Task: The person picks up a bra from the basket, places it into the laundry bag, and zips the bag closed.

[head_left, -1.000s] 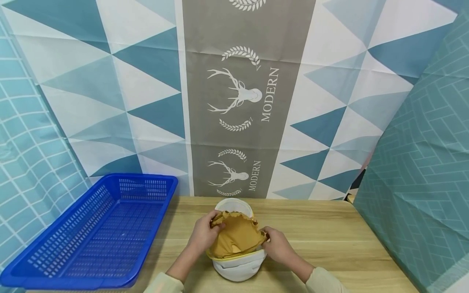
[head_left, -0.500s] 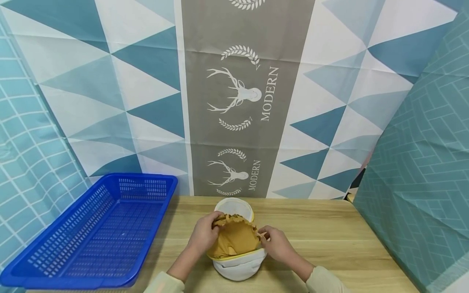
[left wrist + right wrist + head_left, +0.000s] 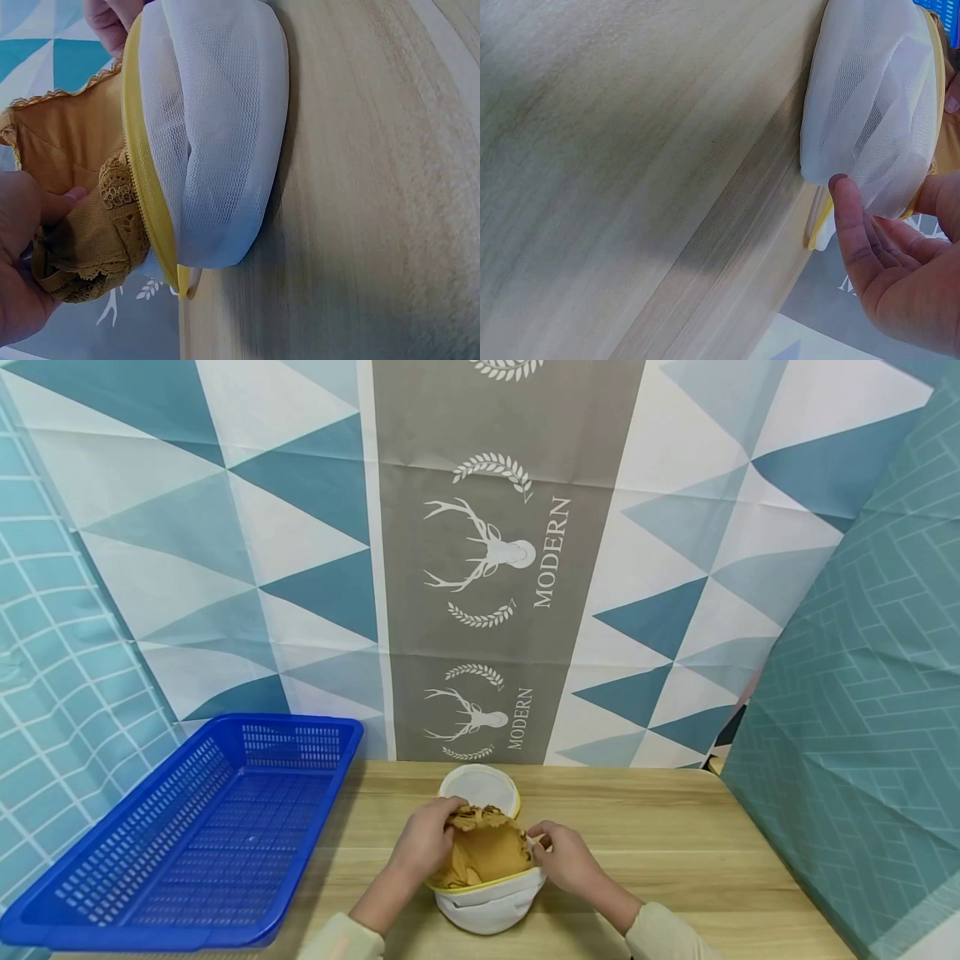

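A mustard bra (image 3: 491, 852) with lace trim sits partly inside a white mesh laundry bag (image 3: 491, 906) that has a yellow zipped rim. My left hand (image 3: 425, 839) grips the bunched, lacy side of the bra at the bag's left; the left wrist view shows thumb and fingers round the folded lace band (image 3: 97, 240). On the other side, my right hand (image 3: 566, 858) pinches the bra's right edge just above the rim. In the right wrist view, one of its fingers (image 3: 847, 206) extends to the mesh. The bag's round lid (image 3: 480, 783) lies folded back behind the bra.
A large blue plastic basket (image 3: 247, 835) stands on the left of the wooden table (image 3: 660, 827). A patterned cloth (image 3: 502, 568) hangs behind the table, and a teal cloth (image 3: 862, 693) hangs along the right side.
The bra's upper edge has folded down toward the bag, showing more of the lid. My left hand has shifted slightly inward with the lace; my right hand has barely moved.
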`<state>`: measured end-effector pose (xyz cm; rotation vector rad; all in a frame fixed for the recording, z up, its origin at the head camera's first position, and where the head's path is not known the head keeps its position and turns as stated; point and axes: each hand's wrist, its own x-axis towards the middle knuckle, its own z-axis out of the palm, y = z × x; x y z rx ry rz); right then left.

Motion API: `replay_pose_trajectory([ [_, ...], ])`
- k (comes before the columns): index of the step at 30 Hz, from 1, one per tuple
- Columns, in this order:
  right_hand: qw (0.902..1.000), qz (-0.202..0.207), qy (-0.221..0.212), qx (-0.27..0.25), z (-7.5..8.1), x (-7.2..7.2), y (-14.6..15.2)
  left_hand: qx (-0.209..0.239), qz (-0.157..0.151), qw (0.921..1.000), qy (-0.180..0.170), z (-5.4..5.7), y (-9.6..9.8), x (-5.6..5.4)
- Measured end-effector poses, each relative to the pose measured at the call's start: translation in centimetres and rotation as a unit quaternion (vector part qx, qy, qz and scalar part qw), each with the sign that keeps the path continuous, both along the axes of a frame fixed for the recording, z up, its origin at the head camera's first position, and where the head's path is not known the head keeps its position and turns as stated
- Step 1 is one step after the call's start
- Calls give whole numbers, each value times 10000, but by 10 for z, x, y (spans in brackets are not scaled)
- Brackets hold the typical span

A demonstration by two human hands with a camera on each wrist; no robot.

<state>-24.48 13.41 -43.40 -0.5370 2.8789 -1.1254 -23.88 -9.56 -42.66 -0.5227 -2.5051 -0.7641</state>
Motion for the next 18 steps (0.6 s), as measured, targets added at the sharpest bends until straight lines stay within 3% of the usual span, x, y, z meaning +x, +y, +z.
replay_pose_trajectory([
  [8, 10000, 32, -34, -44, 0, 1, -1, 39, -29, 9999, -103, -1, 5, 0],
  [18, 10000, -31, 24, -35, 1, 3, -3, 184, 393, 9990, -109, 0, 16, -1],
])
